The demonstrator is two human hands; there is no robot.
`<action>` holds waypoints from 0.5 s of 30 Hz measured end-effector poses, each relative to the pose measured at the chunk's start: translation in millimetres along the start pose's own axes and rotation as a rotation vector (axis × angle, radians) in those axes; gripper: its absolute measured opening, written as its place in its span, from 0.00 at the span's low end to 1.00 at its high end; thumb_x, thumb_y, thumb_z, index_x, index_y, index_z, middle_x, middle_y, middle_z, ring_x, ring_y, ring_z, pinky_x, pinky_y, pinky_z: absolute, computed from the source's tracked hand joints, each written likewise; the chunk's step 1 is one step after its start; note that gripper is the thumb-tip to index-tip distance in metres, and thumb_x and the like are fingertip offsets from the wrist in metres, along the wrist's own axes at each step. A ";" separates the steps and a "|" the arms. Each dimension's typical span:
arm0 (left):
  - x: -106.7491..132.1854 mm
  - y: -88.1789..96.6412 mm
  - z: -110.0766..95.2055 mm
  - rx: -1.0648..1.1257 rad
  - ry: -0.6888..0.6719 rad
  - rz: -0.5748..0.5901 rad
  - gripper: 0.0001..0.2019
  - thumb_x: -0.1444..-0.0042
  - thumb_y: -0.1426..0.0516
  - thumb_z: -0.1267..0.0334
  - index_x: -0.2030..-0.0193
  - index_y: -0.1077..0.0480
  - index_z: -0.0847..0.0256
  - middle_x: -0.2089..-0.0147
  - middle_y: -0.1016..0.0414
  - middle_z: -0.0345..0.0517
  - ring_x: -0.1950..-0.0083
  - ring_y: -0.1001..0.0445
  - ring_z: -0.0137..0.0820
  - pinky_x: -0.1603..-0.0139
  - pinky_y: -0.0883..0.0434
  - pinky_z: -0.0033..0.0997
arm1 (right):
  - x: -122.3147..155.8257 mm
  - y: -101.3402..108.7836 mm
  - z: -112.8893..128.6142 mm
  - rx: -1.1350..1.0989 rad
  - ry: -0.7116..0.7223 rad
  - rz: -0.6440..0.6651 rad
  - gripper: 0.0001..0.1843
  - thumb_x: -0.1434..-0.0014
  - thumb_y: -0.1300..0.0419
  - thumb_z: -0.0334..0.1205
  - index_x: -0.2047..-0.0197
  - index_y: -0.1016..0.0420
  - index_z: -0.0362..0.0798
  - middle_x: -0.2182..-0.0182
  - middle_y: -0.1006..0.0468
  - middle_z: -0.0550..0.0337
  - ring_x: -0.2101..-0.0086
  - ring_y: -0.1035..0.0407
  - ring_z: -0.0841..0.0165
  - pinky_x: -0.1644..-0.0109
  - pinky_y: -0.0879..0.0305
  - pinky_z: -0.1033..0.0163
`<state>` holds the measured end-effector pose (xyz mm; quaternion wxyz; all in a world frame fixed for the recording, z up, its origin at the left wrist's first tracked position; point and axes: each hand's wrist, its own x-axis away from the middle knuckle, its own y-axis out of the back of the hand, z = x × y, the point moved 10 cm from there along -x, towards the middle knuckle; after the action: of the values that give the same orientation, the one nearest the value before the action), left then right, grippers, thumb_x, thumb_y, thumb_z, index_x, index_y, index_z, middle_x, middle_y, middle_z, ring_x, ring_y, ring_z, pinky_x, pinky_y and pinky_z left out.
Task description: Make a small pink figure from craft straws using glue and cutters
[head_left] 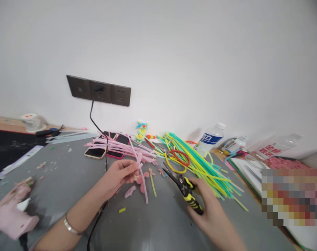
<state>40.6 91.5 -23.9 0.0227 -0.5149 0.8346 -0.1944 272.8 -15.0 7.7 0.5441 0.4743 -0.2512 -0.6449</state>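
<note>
My left hand (121, 173) pinches a bent pink pipe cleaner (142, 176) just above the grey table (153, 223). My right hand (209, 205) is wrapped round the yellow-and-black handles of a pair of pliers (183, 186), whose black jaws point up and left toward the pink piece. Short pink curled bits (130, 191) and a yellow-green piece (153, 183) lie on the table between the two hands. A silver bracelet (69, 226) sits on my left wrist.
A heap of pink pipe cleaners (122, 146) lies over two phones (95, 152). Green and yellow ones (200, 164) fan out at right, beside red-handled scissors (178, 156) and a water bottle (210, 138). A pink glue gun (10, 212) rests at left; a black cable (97, 122) runs from the wall socket.
</note>
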 end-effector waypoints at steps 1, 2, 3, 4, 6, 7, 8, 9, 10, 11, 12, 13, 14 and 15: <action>-0.2 0.5 0.0 0.003 -0.002 0.001 0.17 0.52 0.34 0.51 0.76 0.28 0.65 0.78 0.31 0.40 0.78 0.39 0.22 0.76 0.41 0.23 | -13.2 0.3 7.1 -0.045 0.040 0.002 0.29 0.51 0.46 0.31 0.43 0.40 0.51 0.49 0.29 0.50 0.48 0.31 0.56 0.44 0.34 0.51; -0.4 1.3 -0.4 0.006 -0.005 0.002 0.18 0.52 0.34 0.51 0.76 0.28 0.65 0.77 0.31 0.40 0.78 0.39 0.22 0.76 0.41 0.23 | -27.0 -1.6 12.3 -0.075 0.062 0.018 0.30 0.50 0.46 0.31 0.42 0.41 0.50 0.47 0.29 0.49 0.48 0.31 0.56 0.44 0.34 0.51; -0.5 2.5 -1.2 0.012 -0.012 -0.001 0.18 0.52 0.34 0.51 0.76 0.28 0.65 0.77 0.31 0.40 0.77 0.40 0.22 0.76 0.41 0.23 | -40.6 -5.3 17.1 -0.101 0.083 0.044 0.31 0.50 0.46 0.31 0.41 0.42 0.50 0.46 0.30 0.48 0.46 0.32 0.56 0.43 0.35 0.50; -0.6 3.9 -2.6 0.020 -0.022 -0.006 0.18 0.52 0.34 0.50 0.76 0.29 0.64 0.77 0.31 0.39 0.77 0.40 0.22 0.75 0.41 0.23 | -53.2 -10.4 23.0 -0.131 0.115 0.081 0.33 0.50 0.46 0.31 0.40 0.44 0.50 0.44 0.32 0.48 0.45 0.34 0.55 0.42 0.36 0.50; -0.7 6.7 -6.0 0.040 -0.045 -0.013 0.18 0.52 0.33 0.51 0.77 0.30 0.64 0.77 0.32 0.38 0.77 0.40 0.22 0.74 0.40 0.23 | -72.8 -21.7 35.9 -0.191 0.188 0.158 0.35 0.51 0.45 0.29 0.39 0.46 0.50 0.42 0.34 0.48 0.42 0.37 0.56 0.40 0.38 0.51; -0.7 8.1 -8.0 0.050 -0.059 -0.018 0.18 0.52 0.33 0.52 0.77 0.30 0.64 0.77 0.32 0.38 0.77 0.41 0.21 0.73 0.40 0.23 | -79.8 -24.4 41.1 -0.217 0.217 0.164 0.36 0.52 0.46 0.28 0.39 0.46 0.50 0.43 0.34 0.48 0.42 0.37 0.56 0.40 0.38 0.51; -0.6 9.5 -9.8 0.061 -0.070 -0.024 0.18 0.52 0.33 0.52 0.77 0.30 0.64 0.78 0.33 0.37 0.77 0.41 0.21 0.73 0.40 0.23 | -84.5 -27.4 45.3 -0.237 0.239 0.170 0.36 0.52 0.46 0.27 0.39 0.46 0.50 0.43 0.34 0.48 0.43 0.37 0.57 0.39 0.39 0.51; -0.5 10.6 -11.2 0.071 -0.078 -0.029 0.18 0.52 0.33 0.52 0.77 0.30 0.65 0.78 0.33 0.37 0.77 0.41 0.21 0.73 0.41 0.23 | -87.1 -28.9 48.5 -0.250 0.259 0.159 0.36 0.53 0.45 0.27 0.40 0.46 0.50 0.44 0.34 0.48 0.43 0.37 0.57 0.40 0.39 0.51; -0.2 11.5 -12.1 0.080 -0.082 -0.035 0.17 0.52 0.33 0.52 0.77 0.30 0.65 0.78 0.33 0.37 0.76 0.42 0.21 0.74 0.41 0.22 | -87.7 -30.1 50.0 -0.255 0.272 0.144 0.36 0.54 0.45 0.27 0.40 0.46 0.50 0.45 0.34 0.49 0.44 0.37 0.57 0.40 0.39 0.51; 0.1 12.2 -12.8 0.084 -0.084 -0.041 0.17 0.52 0.33 0.52 0.76 0.29 0.64 0.78 0.33 0.37 0.76 0.42 0.21 0.74 0.42 0.22 | -86.7 -31.5 50.1 -0.254 0.280 0.132 0.36 0.54 0.45 0.26 0.41 0.45 0.50 0.46 0.34 0.49 0.45 0.36 0.57 0.40 0.39 0.51; 0.4 12.5 -13.4 0.082 -0.087 -0.046 0.17 0.52 0.33 0.53 0.76 0.29 0.64 0.77 0.32 0.37 0.76 0.41 0.21 0.74 0.42 0.22 | -84.5 -33.0 49.0 -0.248 0.284 0.122 0.36 0.54 0.45 0.26 0.41 0.45 0.50 0.47 0.34 0.49 0.46 0.36 0.56 0.41 0.39 0.51; 0.8 12.0 -13.9 0.073 -0.088 -0.046 0.16 0.52 0.33 0.53 0.76 0.29 0.64 0.77 0.32 0.37 0.76 0.41 0.21 0.74 0.42 0.22 | -81.8 -34.9 46.8 -0.238 0.284 0.120 0.35 0.55 0.45 0.26 0.42 0.44 0.49 0.47 0.34 0.49 0.46 0.37 0.56 0.41 0.39 0.51; 1.2 10.8 -14.3 0.058 -0.088 -0.041 0.16 0.51 0.33 0.53 0.76 0.29 0.64 0.77 0.32 0.38 0.76 0.41 0.21 0.74 0.42 0.22 | -78.8 -37.0 44.2 -0.229 0.283 0.125 0.35 0.55 0.45 0.26 0.42 0.44 0.49 0.47 0.34 0.49 0.45 0.37 0.55 0.41 0.40 0.51; 1.7 8.9 -14.8 0.041 -0.088 -0.034 0.17 0.51 0.33 0.53 0.77 0.30 0.64 0.77 0.32 0.38 0.76 0.41 0.21 0.74 0.42 0.22 | -76.0 -39.3 41.6 -0.221 0.281 0.139 0.35 0.55 0.45 0.26 0.42 0.44 0.49 0.47 0.34 0.49 0.45 0.37 0.55 0.41 0.40 0.50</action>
<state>28.7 98.0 -13.0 0.0669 -0.5364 0.8198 -0.1889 214.5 59.6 18.0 0.6656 0.4787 -0.1326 -0.5570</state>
